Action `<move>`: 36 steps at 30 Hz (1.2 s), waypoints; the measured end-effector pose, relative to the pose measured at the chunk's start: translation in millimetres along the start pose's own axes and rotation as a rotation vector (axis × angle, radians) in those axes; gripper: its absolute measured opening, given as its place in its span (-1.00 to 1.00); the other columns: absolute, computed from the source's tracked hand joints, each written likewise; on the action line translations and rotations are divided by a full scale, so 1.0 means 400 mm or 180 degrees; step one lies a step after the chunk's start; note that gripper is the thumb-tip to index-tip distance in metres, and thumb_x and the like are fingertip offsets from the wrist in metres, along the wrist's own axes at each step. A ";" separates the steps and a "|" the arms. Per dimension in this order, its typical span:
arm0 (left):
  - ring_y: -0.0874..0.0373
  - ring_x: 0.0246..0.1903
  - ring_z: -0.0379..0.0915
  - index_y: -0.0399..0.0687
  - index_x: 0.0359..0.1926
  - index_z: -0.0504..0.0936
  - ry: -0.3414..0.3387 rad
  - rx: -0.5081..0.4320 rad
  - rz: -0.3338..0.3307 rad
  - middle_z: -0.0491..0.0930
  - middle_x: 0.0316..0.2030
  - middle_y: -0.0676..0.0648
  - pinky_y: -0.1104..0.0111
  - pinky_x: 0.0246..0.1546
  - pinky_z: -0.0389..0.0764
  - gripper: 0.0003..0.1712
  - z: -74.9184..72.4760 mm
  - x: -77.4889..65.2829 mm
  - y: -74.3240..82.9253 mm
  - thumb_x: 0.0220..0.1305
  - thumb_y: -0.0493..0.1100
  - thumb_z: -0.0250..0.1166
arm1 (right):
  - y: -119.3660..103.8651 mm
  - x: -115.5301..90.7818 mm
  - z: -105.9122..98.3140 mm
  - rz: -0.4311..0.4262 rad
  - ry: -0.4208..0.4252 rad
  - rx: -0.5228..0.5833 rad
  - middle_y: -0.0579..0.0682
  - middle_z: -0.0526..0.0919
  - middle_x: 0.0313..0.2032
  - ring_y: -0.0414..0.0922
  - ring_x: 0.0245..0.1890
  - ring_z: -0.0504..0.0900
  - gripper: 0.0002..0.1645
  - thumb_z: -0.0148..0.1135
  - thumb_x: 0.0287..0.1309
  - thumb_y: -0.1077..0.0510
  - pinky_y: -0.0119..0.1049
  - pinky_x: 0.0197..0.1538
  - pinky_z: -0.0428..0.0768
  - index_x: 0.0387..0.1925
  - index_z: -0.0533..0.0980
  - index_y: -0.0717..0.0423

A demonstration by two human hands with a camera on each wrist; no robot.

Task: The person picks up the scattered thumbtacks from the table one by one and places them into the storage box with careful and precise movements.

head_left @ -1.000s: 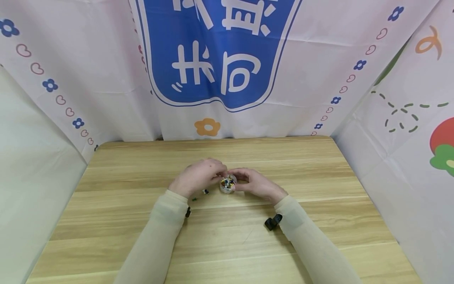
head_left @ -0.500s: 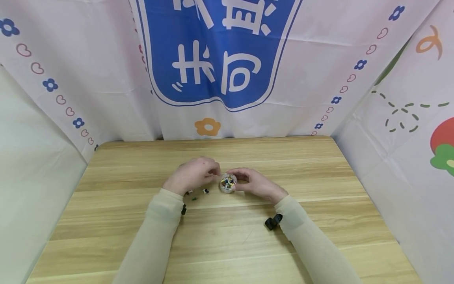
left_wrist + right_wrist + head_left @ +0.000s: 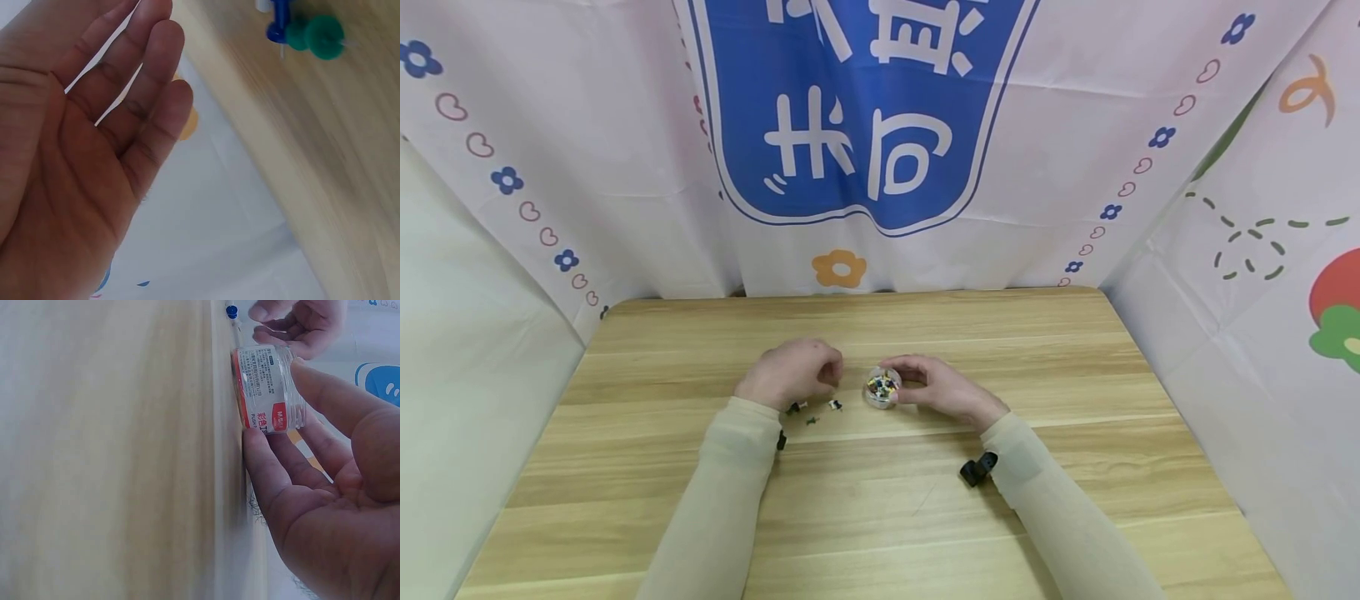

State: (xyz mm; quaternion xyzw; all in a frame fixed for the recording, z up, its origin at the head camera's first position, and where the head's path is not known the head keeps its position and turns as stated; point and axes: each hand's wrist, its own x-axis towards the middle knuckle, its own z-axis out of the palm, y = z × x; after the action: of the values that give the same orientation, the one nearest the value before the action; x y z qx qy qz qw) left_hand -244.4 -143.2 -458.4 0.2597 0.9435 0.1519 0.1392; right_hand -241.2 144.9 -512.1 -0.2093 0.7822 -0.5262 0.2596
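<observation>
In the head view my right hand (image 3: 943,387) holds a small clear jar (image 3: 262,387) by its side, thumb and fingers around it. The right wrist view shows the jar's printed label. Colourful push pins (image 3: 882,385) lie inside it. My left hand (image 3: 793,371) is to the left of the jar, fingers loosely bent, with nothing seen in them in the left wrist view. Below that hand several loose push pins (image 3: 836,405) lie on the wooden table. A green push pin (image 3: 325,37) and a blue push pin (image 3: 280,19) show near the fingers.
The wooden table (image 3: 880,517) reaches back to a white printed cloth (image 3: 625,233) with a blue emblem. Cloth walls stand at both sides. A black wrist camera (image 3: 977,469) is at the right sleeve.
My left hand has drawn back leftward from the jar, and its fingers no longer overlap the jar's rim. More loose pins show by its wrist. The right hand and jar have stayed put.
</observation>
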 end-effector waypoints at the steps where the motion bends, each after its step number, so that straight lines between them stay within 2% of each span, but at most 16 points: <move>1: 0.18 -0.32 0.46 0.17 -0.33 0.66 -0.0036 -0.0018 -0.0045 0.58 -0.36 0.14 0.26 -0.28 0.53 -0.82 0.000 -0.001 -0.001 0.16 -0.18 0.52 | 0.000 -0.001 0.000 0.0002 0.0001 -0.0002 -0.10 0.51 0.37 -0.09 0.41 0.40 -0.32 0.37 0.32 0.21 -0.08 0.44 0.32 0.43 0.44 -0.11; 10: 0.15 -0.39 0.46 0.10 -0.36 0.68 -0.0205 -0.0184 -0.0232 0.57 -0.42 0.07 0.26 -0.36 0.51 -0.84 0.004 -0.005 -0.016 0.18 -0.24 0.51 | 0.001 0.002 0.000 -0.0030 -0.0012 0.0002 -0.08 0.50 0.38 -0.09 0.42 0.39 -0.33 0.35 0.34 0.22 -0.07 0.45 0.31 0.44 0.43 -0.08; 20: 0.16 -0.43 0.46 0.06 -0.34 0.70 -0.0264 -0.0259 -0.0266 0.57 -0.44 0.05 0.27 -0.38 0.52 -0.87 0.011 -0.003 -0.026 0.21 -0.26 0.49 | 0.005 0.002 -0.001 0.0009 0.0003 -0.0023 -0.14 0.51 0.37 -0.14 0.40 0.40 -0.33 0.36 0.34 0.19 -0.11 0.44 0.32 0.43 0.44 -0.14; 26: 0.16 -0.41 0.48 0.06 -0.32 0.71 -0.0240 -0.0247 -0.0227 0.58 -0.42 0.06 0.27 -0.37 0.53 -0.88 0.008 -0.003 -0.023 0.22 -0.26 0.46 | 0.004 0.001 -0.001 -0.0021 0.0002 -0.0013 -0.12 0.50 0.37 -0.10 0.41 0.39 -0.34 0.35 0.34 0.20 -0.06 0.45 0.31 0.43 0.45 -0.12; 36: 0.16 -0.35 0.47 0.07 -0.28 0.71 -0.0132 -0.0228 -0.0080 0.59 -0.37 0.11 0.27 -0.30 0.54 -0.87 0.000 -0.001 -0.009 0.27 -0.30 0.38 | 0.004 0.001 -0.001 0.0047 0.0000 -0.0019 -0.19 0.52 0.35 -0.17 0.39 0.41 -0.33 0.36 0.33 0.17 -0.14 0.43 0.34 0.43 0.45 -0.16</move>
State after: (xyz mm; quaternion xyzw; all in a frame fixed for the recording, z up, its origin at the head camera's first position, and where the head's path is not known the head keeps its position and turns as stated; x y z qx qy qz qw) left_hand -245.8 -146.2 -459.4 0.2458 0.9375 0.1784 0.1698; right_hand -242.0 145.5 -513.6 -0.2043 0.7853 -0.5220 0.2628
